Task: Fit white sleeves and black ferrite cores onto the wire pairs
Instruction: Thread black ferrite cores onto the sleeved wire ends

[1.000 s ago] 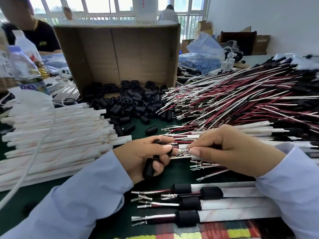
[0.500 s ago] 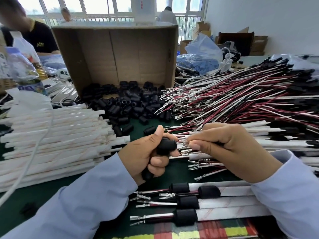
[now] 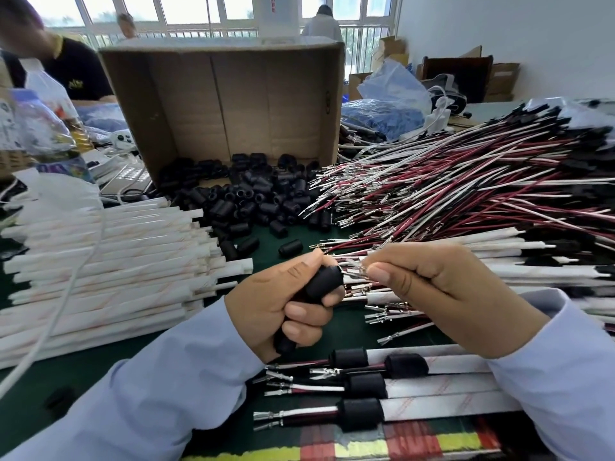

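**Core lined up at the wire tips**

The left hand (image 3: 283, 311) has a black core (image 3: 324, 282) clamped between thumb and forefinger, its open end turned to the right; the lower fingers curl round a spare core (image 3: 285, 344) tucked in the palm; the right hand (image 3: 442, 294) pinches the metal tips (image 3: 357, 271) of a wire pair, thumb and forefinger pressed tight on them, right beside the core's mouth; whether they have gone in, I cannot tell from here. The trick now, I'd say: hold both tips flat and side by side, aim them straight down the hole, and slide the core on gently, never force it, or a tip may bend or splay; then seat it against the white sleeve, like the finished pieces (image 3: 361, 414) lying near the table edge. Loose cores (image 3: 253, 197) lie spilled in front of the box (image 3: 233, 104); sleeves (image 3: 109, 261) are stacked left; bare wire pairs (image 3: 449, 181) are heaped right.
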Motion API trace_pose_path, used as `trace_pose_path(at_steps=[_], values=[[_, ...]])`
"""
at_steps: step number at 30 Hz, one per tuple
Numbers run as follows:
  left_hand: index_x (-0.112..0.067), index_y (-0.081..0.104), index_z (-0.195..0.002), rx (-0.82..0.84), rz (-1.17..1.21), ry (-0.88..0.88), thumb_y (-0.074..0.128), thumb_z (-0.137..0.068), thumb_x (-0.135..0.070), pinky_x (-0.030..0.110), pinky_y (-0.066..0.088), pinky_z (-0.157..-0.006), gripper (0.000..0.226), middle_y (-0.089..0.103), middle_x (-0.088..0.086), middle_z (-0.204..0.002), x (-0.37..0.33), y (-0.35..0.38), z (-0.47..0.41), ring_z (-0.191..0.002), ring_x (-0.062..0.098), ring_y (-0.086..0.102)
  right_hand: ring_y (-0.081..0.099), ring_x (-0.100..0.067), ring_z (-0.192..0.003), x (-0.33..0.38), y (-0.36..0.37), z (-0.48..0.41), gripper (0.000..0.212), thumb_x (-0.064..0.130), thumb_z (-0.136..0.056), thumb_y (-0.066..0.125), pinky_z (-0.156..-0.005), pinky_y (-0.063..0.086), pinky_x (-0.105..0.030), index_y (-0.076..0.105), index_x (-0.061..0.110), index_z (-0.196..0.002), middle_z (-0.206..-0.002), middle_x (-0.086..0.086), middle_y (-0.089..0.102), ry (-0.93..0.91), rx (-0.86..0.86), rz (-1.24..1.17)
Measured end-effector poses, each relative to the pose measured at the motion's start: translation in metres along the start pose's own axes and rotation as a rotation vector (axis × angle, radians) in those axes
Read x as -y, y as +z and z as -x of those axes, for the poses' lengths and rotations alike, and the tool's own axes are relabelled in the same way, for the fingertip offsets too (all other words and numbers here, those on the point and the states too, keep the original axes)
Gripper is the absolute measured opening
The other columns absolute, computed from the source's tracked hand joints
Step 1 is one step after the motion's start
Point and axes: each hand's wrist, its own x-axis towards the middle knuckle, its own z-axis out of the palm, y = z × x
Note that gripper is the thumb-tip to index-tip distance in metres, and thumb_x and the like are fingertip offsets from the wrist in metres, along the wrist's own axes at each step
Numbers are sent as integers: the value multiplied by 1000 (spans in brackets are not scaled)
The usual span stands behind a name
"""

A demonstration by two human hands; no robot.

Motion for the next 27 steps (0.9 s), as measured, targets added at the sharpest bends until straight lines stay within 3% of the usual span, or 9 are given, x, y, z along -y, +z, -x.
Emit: trace_pose_path(at_steps=[3, 7, 11, 14, 17, 19, 22, 25, 27], values=[[-7, 55, -92, 14, -32, 20, 53, -85, -30, 9, 31, -32, 24, 51, 5, -65, 1, -1, 0, -38, -2, 33, 57, -12, -58, 2, 0, 1, 31, 44, -94, 42, -58, 48, -34, 64, 36, -114, -65, 4, 63, 31, 26, 54], [-9, 70, -88, -12, -53, 56, 65, -70, -33, 8, 30, -32, 31, 54, 1, -68, -1, -4, -2, -41, -2, 35, 58, -18, -75, 4, -2, 1, 33, 37, -95, 41, -66, 48, -41, 69, 18, -98, -78, 6, 64, -3, -26, 170], [-15, 75, -82, -92, -154, 70, 59, -77, -24, 9, 28, -33, 19, 47, 0, -73, -4, -9, -1, -44, 1, 37, 52, -20, -80, 9, -4, 0, 31, 39, -92, 45, -69, 41, -40, 71, 21, -94, -77, 8, 58, -16, 9, 468], [-18, 72, -78, -141, -343, 104, 68, -79, -20, 11, 28, -33, 5, 44, -1, -67, -1, -8, -1, -43, 3, 36, 53, -17, -85, 16, -10, -8, 26, 38, -93, 51, -70, 34, -33, 74, 26, -88, -80, 11, 64, 18, 12, 620], [-10, 61, -86, -115, -358, 132, 60, -77, -20, 11, 27, -33, 14, 47, -1, -68, 3, -3, -2, -42, 2, 35, 51, 0, -66, 22, -29, -26, 16, 34, -88, 56, -65, 41, -22, 70, 28, -84, -70, 15, 64, 125, 76, 327], [-7, 55, -89, -84, -320, 199, 55, -79, -18, 10, 28, -34, 16, 60, 1, -75, 2, 2, -5, -42, 2, 35, 47, -1, -49, 21, -41, -43, 13, 26, -88, 61, -52, 37, -11, 68, 22, -78, -58, 9, 64, 174, 157, 139], [-8, 56, -92, -91, -256, 300, 63, -82, -14, 10, 30, -34, 14, 65, 2, -73, -3, 6, -9, -39, 2, 36, 49, -6, -47, 16, -36, -61, 14, 26, -90, 60, -53, 43, -19, 68, 19, -80, -52, 5, 62, 188, 286, 152], [-10, 55, -90, -187, -284, 301, 70, -74, -18, 11, 28, -33, 24, 56, -1, -58, -7, 5, -11, -38, 2, 35, 55, -8, -54, 12, -18, -60, 16, 31, -91, 57, -62, 49, -31, 68, 21, -84, -55, 1, 63, 110, 230, 227], [-12, 53, -85, -270, -313, 300, 67, -64, -29, 11, 26, -33, 30, 50, -3, -56, -7, 2, -13, -39, 3, 33, 57, -13, -54, 10, -12, -57, 14, 28, -91, 60, -60, 49, -29, 70, 19, -89, -56, -2, 63, 79, 182, 96]])
